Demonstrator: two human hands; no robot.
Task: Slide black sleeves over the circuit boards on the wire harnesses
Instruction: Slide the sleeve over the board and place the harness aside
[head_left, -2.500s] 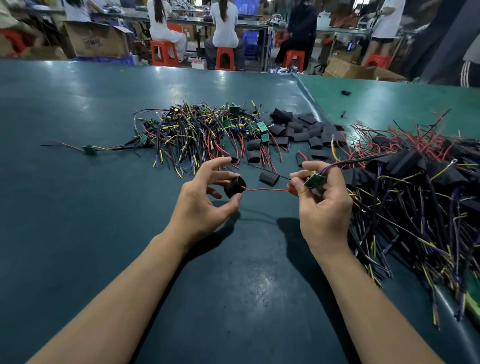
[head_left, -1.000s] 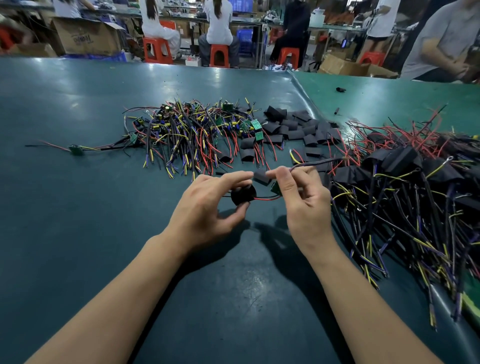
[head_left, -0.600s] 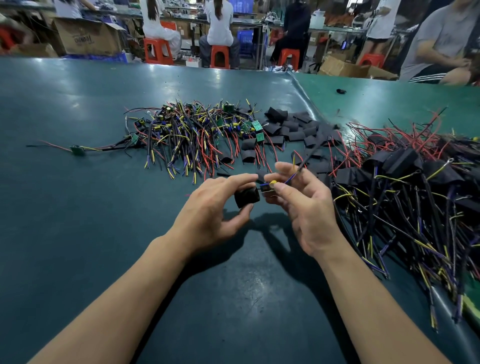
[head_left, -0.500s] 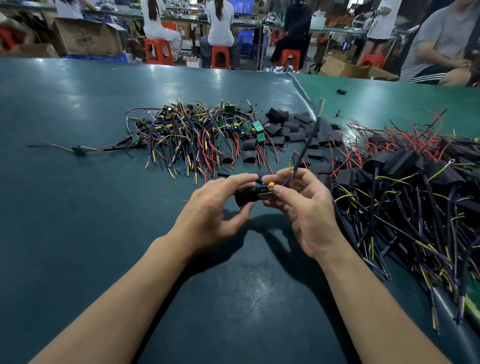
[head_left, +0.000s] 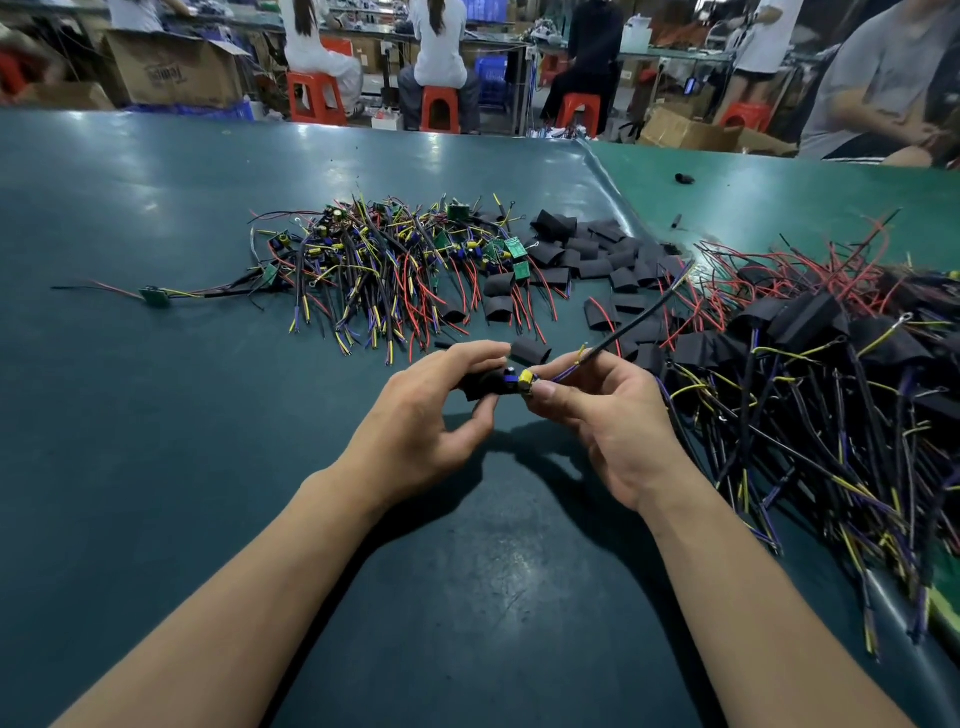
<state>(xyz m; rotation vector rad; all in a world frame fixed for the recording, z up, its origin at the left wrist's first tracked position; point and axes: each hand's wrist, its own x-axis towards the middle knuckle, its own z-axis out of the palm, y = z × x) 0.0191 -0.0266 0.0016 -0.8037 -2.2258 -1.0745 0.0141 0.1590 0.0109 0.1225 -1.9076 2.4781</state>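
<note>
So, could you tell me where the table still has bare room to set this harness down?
Bare table lies left of the left hand, below the unsleeved harness pile. It is also bare between the forearms. It is crowded ahead at the loose sleeves and right of the right hand, at the sleeved pile.

1. Two bare forearms are seen reaching in from the lower edge of the head view; no sleeve is shown on either up to the frame edge.
2. The bare left hand (head_left: 421, 415) is seen without glove, ring or watch; the wrist is uncovered.
3. The bare right hand (head_left: 610, 415) is likewise ungloved; short, unpainted nails are shown on thumb and fingers.
</note>
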